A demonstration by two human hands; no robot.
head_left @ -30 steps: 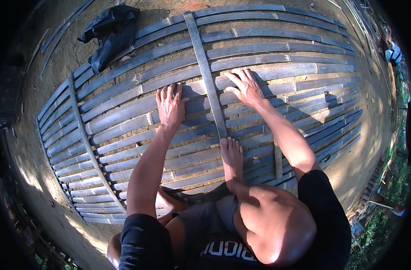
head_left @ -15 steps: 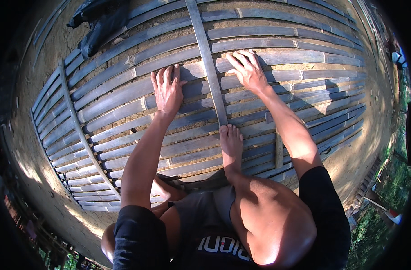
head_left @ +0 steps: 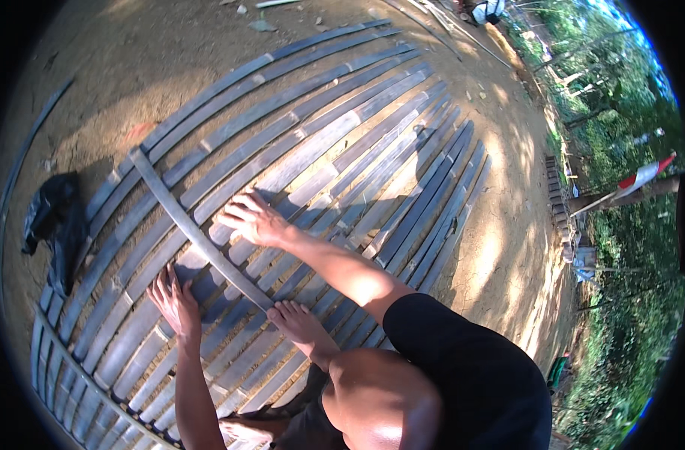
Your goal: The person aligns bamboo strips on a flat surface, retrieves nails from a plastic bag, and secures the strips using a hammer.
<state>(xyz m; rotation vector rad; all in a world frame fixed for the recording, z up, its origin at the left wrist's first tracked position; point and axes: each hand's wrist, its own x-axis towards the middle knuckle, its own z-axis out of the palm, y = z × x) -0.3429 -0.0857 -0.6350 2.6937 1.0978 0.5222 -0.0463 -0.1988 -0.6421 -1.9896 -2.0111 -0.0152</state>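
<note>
Long grey bamboo slats (head_left: 317,136) lie side by side on the ground, with a thin bamboo crosspiece (head_left: 200,233) running across them. My left hand (head_left: 176,307) rests on the slats just left of this crosspiece, fingers spread and holding nothing. On its other side, my right hand (head_left: 254,220) lies palm down on a wide slat, fingers apart and slightly bent. The toes of my bare foot (head_left: 303,328) are at the crosspiece's near end. A second crosspiece (head_left: 83,373) crosses the slats at the lower left.
Crumpled black plastic sheeting (head_left: 63,225) lies by the slats at the left. A thin dark strip (head_left: 29,154) is on the dirt beyond it. To the right are a row of dark blocks (head_left: 556,196), a red and white flag (head_left: 646,174) and green plants (head_left: 627,330).
The view has swung to the right, so the slats now run diagonally and more plants show. Both hands remain spread on the slats on either side of the crosspiece.
</note>
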